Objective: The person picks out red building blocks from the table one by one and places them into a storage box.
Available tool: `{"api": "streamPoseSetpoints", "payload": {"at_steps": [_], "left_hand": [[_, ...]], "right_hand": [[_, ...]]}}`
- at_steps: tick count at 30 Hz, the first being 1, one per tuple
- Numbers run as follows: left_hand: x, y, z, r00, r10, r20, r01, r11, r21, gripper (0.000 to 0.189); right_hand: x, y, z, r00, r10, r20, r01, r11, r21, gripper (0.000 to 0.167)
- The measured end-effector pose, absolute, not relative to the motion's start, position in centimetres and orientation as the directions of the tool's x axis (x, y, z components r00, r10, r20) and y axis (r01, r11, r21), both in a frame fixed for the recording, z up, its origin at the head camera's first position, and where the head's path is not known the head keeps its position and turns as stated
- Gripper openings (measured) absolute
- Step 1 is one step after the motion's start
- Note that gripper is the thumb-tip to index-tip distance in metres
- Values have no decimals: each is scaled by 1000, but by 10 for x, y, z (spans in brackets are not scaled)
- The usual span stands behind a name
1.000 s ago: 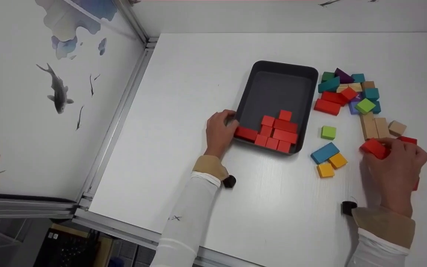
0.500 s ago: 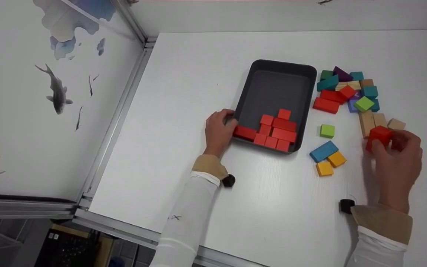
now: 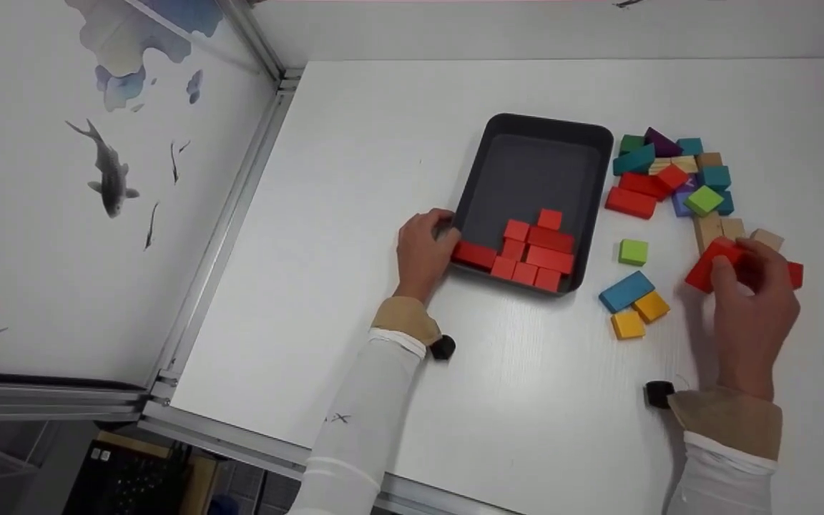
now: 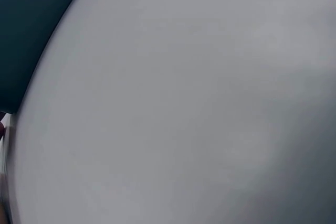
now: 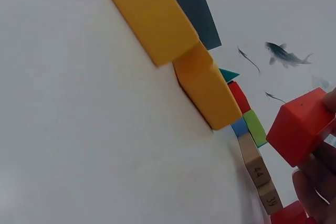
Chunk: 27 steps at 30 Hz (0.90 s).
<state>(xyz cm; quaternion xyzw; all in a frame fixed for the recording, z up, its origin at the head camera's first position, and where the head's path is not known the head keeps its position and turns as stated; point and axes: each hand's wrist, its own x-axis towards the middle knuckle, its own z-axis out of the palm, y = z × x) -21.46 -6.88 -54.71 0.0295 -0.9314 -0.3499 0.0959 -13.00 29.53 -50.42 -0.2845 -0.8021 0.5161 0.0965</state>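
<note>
My left hand (image 3: 423, 256) grips the left wall of a dark grey tray (image 3: 526, 123) near its front corner. Several red blocks (image 3: 550, 260) lie packed along the tray's front and right side. At the right, my right hand (image 3: 755, 315) holds a red block (image 3: 714, 265) between thumb and fingers. In the right wrist view that held red block (image 5: 299, 127) appears at the right edge, apart from the table. Another red block (image 3: 796, 275) shows just beyond the hand's right side. The left wrist view shows mostly white table, with the tray's dark side (image 4: 37, 24) at upper left.
Right of the tray lies a mixed heap with red blocks (image 3: 631, 203), a purple triangular block (image 3: 662, 143) and plain wooden blocks (image 3: 707, 236). A green block (image 3: 633, 252), a blue block (image 3: 625, 292) and two yellow blocks (image 3: 628, 325) lie nearer me.
My right hand has lifted the red block and shifted slightly left, turning it in the fingers. The left hand and the tray have stayed in place.
</note>
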Motion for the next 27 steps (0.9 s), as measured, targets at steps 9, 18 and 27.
{"api": "streamPoseSetpoints", "payload": {"at_steps": [9,18,27], "left_hand": [[-216,-68,-546,-983,-120,142,1,760,650,23],[-217,-71,-545,-981,-125,151,4,757,653,23],[-217,-68,-545,-980,-121,159,13,755,655,23]], "right_hand": [[-134,281,-505,-842,511,-175,369,308,-877,54],[-142,257,-504,-882,446,-155,322,327,-889,51],[-147,238,-504,-916,393,-84,179,214,-960,45]]}}
